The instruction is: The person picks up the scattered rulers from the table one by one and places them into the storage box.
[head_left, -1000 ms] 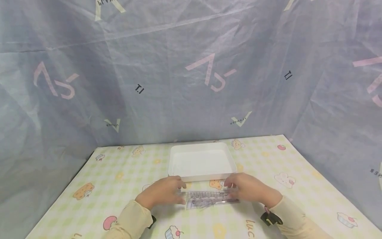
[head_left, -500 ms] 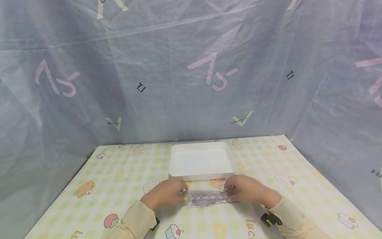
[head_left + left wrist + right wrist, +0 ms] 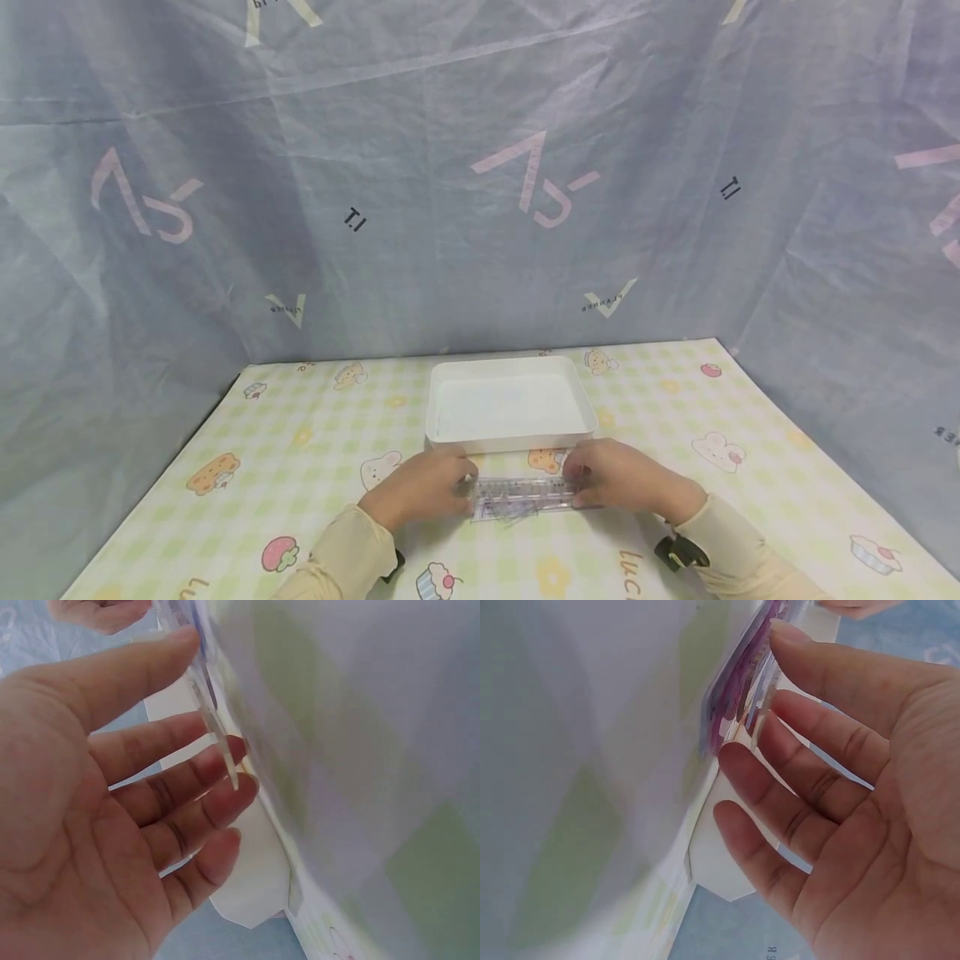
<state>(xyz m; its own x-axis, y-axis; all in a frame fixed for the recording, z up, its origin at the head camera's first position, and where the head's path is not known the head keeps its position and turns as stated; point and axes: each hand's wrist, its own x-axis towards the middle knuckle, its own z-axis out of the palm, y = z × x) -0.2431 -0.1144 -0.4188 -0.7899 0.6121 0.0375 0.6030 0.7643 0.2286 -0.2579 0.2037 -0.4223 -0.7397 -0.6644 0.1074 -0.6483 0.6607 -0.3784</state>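
A clear plastic case (image 3: 525, 498) with purple-printed contents lies flat on the checked tablecloth, just in front of a white tray (image 3: 510, 440). My left hand (image 3: 423, 492) touches its left end and my right hand (image 3: 618, 482) its right end. In the left wrist view the left hand (image 3: 112, 825) has nearly straight fingers, tips against the case's clear edge (image 3: 214, 720). The right wrist view shows the right hand (image 3: 840, 787) the same way, thumb and fingertips against the case (image 3: 739, 705). The tray is empty.
The tablecloth (image 3: 300, 450) carries cartoon prints and covers the table to its edges. A blue-grey fabric backdrop (image 3: 480, 208) stands behind and at both sides. Black wrist straps show at both cuffs.
Both hands have drawn slightly closer together along the case, the left hand shifting right. The case has edged a little toward the tray.
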